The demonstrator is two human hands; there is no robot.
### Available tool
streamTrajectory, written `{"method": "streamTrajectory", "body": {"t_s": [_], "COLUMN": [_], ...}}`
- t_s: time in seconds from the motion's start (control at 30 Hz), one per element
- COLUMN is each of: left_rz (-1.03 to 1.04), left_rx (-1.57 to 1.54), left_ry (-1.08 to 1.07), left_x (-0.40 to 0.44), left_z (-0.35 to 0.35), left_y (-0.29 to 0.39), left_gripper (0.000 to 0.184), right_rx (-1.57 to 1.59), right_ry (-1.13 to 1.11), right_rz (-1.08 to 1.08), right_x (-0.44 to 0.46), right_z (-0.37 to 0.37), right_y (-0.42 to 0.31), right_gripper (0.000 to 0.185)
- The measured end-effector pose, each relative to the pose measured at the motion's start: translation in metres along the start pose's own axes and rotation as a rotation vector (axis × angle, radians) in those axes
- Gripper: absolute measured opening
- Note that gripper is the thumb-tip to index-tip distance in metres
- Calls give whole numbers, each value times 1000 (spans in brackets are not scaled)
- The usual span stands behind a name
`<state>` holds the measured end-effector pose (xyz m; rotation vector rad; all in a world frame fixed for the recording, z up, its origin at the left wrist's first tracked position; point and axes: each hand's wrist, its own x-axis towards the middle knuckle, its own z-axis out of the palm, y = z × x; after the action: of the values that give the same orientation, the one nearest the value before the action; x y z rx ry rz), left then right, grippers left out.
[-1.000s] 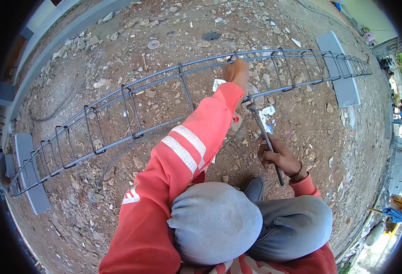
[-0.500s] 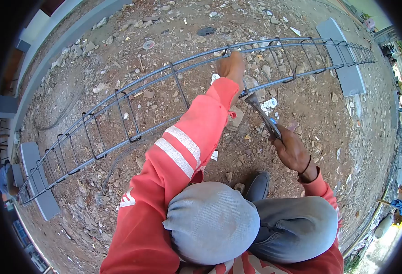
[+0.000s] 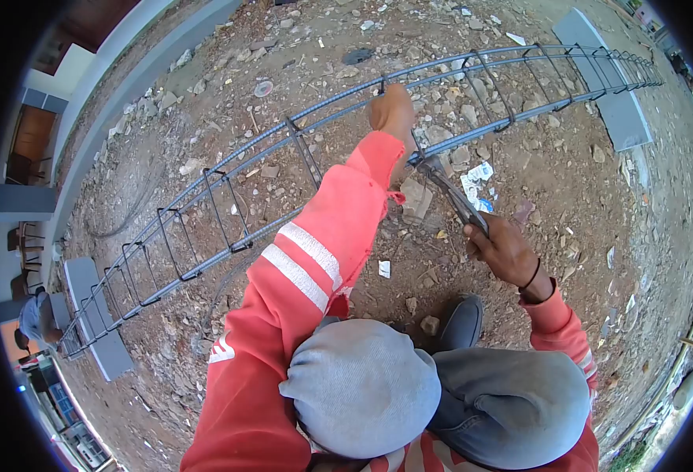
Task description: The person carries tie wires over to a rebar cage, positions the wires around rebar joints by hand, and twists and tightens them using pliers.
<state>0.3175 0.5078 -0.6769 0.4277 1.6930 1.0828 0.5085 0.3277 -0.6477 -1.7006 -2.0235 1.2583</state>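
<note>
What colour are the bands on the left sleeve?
The bands on the left sleeve are white; they show best in the head view.

No legible text. White lettering on left sleeve (image 3: 221, 348): partial, unreadable. Printed scraps (image 3: 479, 182) on ground (image 3: 339, 275): print too small to read.

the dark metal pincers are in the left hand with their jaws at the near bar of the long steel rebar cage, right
Not the left hand: the head view shows the dark metal pincers in the right hand. Their jaws are at the near bar of the long steel rebar cage, as you say.
</note>
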Motion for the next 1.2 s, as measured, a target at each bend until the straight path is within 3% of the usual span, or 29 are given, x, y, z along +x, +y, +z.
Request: {"method": "streamTrajectory", "body": {"t_s": [0.07,0.2,0.27,0.37,0.43,0.6,0.7,0.8,1.03,1.2], "left_rz": [2,-9,-27,84,48,-23,-16,-66,-36,-64], "left_rx": [-35,-44,-10,84,102,153,76,104,145,114], "left_ry": [68,3,-72,-194,-222,-225,-87,-214,-157,-117], "left_x": [-3,6,13,13,-3,-5,-3,1,10,12], "left_z": [3,1,-1,-4,-9,-12,-9,-11,-9,-9], "left_y": [0,-3,-4,-14,-3,9,5,4,4,5], "left_gripper": [45,45,23,21,22,30,34,36,32,31], "right_rx": [79,-67,-85,166,-144,-133,-26,-13,128,187], "right_ry": [-84,-53,-40,-87,105,278,345,449,422,283], "right_rz": [87,-39,-109,14,71,42,64,-4,-128,-167], "right_x": [1,-6,-7,-6,-6,24,33,48,61,32], "right_z": [-5,-12,-10,-3,7,45,68,89,93,79], "right_y": [-2,-5,-2,11,8,29,41,56,71,58], "right_gripper": [26,30,32,33,35,40,42,43,38,36]}}
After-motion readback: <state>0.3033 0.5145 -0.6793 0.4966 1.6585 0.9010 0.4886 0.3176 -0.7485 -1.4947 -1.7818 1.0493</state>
